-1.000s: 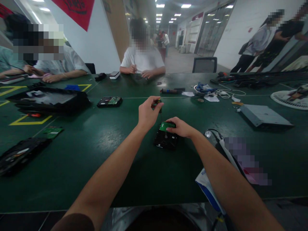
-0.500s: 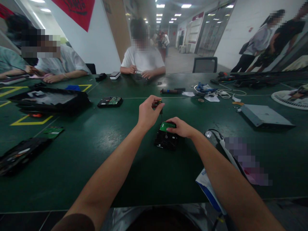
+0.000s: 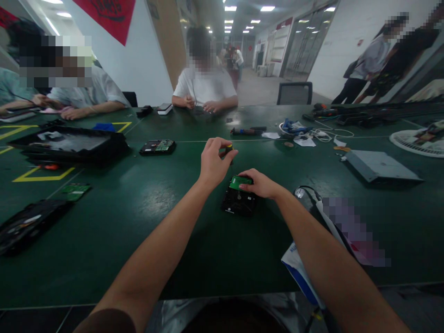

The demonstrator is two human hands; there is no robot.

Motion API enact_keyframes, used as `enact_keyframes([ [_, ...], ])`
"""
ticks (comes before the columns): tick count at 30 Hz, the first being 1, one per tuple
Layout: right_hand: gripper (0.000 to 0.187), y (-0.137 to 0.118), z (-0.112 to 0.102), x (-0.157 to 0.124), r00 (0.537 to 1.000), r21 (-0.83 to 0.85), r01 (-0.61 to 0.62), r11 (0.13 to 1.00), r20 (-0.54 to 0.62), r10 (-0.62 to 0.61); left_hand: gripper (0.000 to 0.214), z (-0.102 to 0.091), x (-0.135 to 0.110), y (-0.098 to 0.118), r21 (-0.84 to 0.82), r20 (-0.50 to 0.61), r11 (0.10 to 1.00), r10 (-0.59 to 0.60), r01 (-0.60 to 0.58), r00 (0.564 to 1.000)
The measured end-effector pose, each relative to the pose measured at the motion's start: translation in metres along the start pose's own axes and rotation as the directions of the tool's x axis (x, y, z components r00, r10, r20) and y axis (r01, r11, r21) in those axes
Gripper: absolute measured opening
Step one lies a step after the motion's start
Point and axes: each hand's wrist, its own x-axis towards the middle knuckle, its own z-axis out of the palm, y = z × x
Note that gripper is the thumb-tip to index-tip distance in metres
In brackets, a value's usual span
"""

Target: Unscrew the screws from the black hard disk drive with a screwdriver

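Note:
A black hard drive (image 3: 238, 202) lies on the green tabletop in front of me, with a green circuit board (image 3: 237, 181) at its far end. My right hand (image 3: 258, 183) grips the drive from the right, its fingers resting over the board. Above the drive's far left corner, my left hand (image 3: 217, 159) pinches a small screwdriver (image 3: 229, 149) with a yellow and black handle. The screwdriver points down toward the board's far edge; whether its tip touches is too fine to tell.
Another drive with a circuit board (image 3: 157, 147) lies further left, near a black plastic housing (image 3: 69, 138). A dark opened device (image 3: 33, 222) is at far left. To the right are a grey metal box (image 3: 383, 165) and a basket of cables (image 3: 294, 127). A person (image 3: 204, 88) sits opposite.
My left hand keeps its pinch on the screwdriver, with only a slight shift of the fingers and handle. The right hand and the hard drive stay in place; the whole view shifts slightly.

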Motion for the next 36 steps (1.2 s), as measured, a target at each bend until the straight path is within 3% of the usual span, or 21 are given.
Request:
enact_keyframes([
  [5, 0.047, -0.002, -0.001, 0.000, 1.000, 0.015, -0.015, 1.000, -0.009, 0.015, 0.022, -0.002, 0.003, -0.003, 0.028, 0.061, 0.998, 0.063, -0.065, 0.996],
  [9, 0.045, -0.007, -0.003, -0.001, 1.000, 0.030, -0.011, 0.999, 0.010, 0.011, 0.022, -0.002, 0.003, -0.004, 0.045, 0.095, 0.998, 0.040, -0.044, 0.995],
  [20, 0.046, -0.001, -0.001, -0.001, 1.000, -0.004, 0.004, 1.000, 0.002, -0.004, 0.017, -0.006, 0.002, 0.007, 0.047, -0.004, 0.999, 0.015, -0.015, 1.000],
  [28, 0.047, -0.003, -0.001, -0.001, 1.000, 0.007, -0.024, 1.000, -0.003, 0.024, 0.024, -0.004, 0.006, -0.005, 0.056, 0.082, 0.996, 0.062, -0.067, 0.995],
  [36, 0.049, -0.002, -0.001, -0.001, 0.999, 0.014, -0.039, 0.999, 0.009, 0.039, 0.030, -0.009, 0.005, 0.003, 0.115, 0.070, 0.992, 0.045, -0.052, 0.997],
])
